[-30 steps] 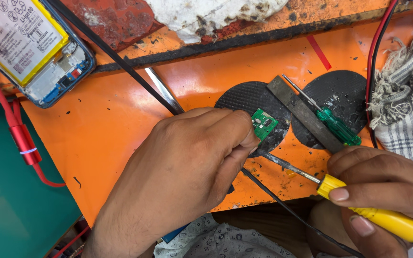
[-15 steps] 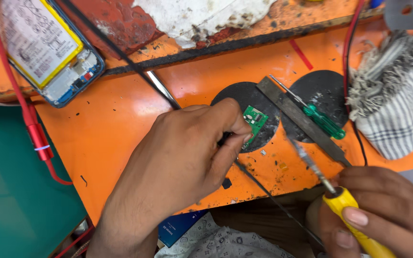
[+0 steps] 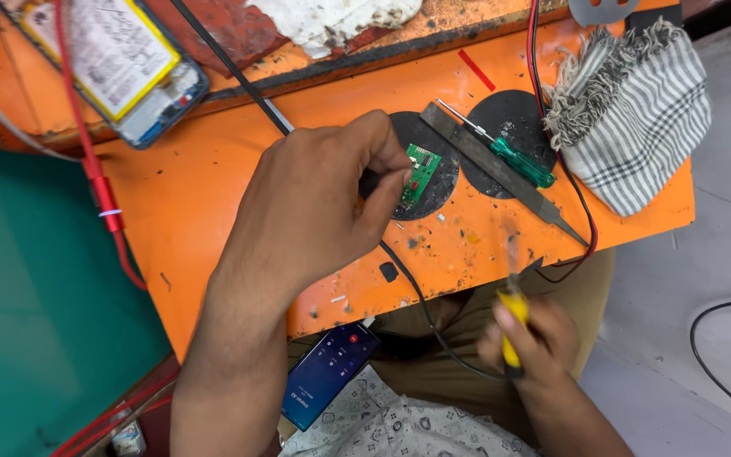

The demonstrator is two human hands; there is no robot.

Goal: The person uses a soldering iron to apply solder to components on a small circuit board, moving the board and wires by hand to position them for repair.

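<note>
My left hand (image 3: 315,211) rests on the orange bench top (image 3: 213,186), near the middle of its front half; thumb and forefinger are pinched shut on a small green circuit board (image 3: 417,174); the remaining fingers are curled under the palm. The board is a narrow strip; its long axis runs from upper right to lower left, tilted slightly off the line square to the front edge; its upper end points toward the back edge, its lower end toward the front edge; it lies over the left of two black round pads (image 3: 433,182).

My right hand (image 3: 528,343) is below the front edge of the bench top, off the surface; its fingers are closed around the yellow handle of a screwdriver (image 3: 513,313); the shaft points up toward the front edge; hand and tool are blurred, so the tip cannot be placed exactly.

On the right pad (image 3: 513,118) lie a metal file (image 3: 501,173) and a green-handled screwdriver (image 3: 513,156), both running diagonally from upper left to lower right; a checked cloth (image 3: 636,127) sits at the right back corner; an opened phone (image 3: 120,68) lies at the left back corner; a second phone (image 3: 327,377), screen lit, rests on my lap below the front edge.
</note>
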